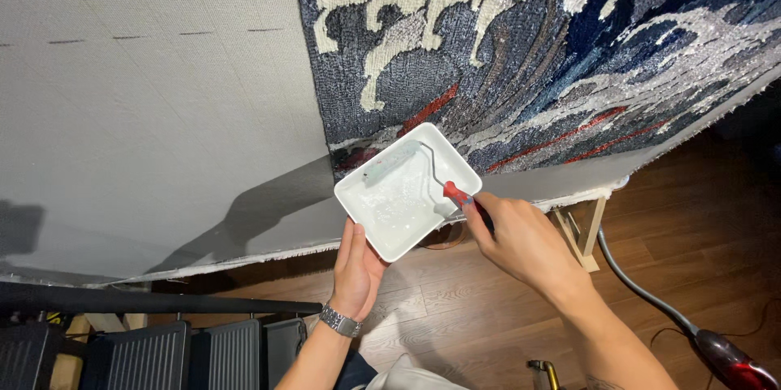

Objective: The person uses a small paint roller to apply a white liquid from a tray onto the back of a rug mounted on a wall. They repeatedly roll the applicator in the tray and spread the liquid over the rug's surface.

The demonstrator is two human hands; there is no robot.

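Your left hand (358,270) supports the white tray (408,191) from beneath, palm up, fingers closed on its near edge. Your right hand (521,239) is closed around the red handle (456,193) of the paint roller (393,164), whose sleeve rests in the tray's far corner, in a thin layer of whitish liquid.

Assessment: the tray looks light and rigid, but its contents would slop if tilted; a grip low and level under the base suits it. The roller handle appears firm, the wet sleeve soft and prone to dripping.

Surroundings: a tufted rug (569,48) on grey backing cloth (146,113) hangs just behind the tray. A wooden frame leg (582,235) and a vacuum hose (651,296) stand to your right above the wood floor (455,317); dark step treads (163,353) lie below left.
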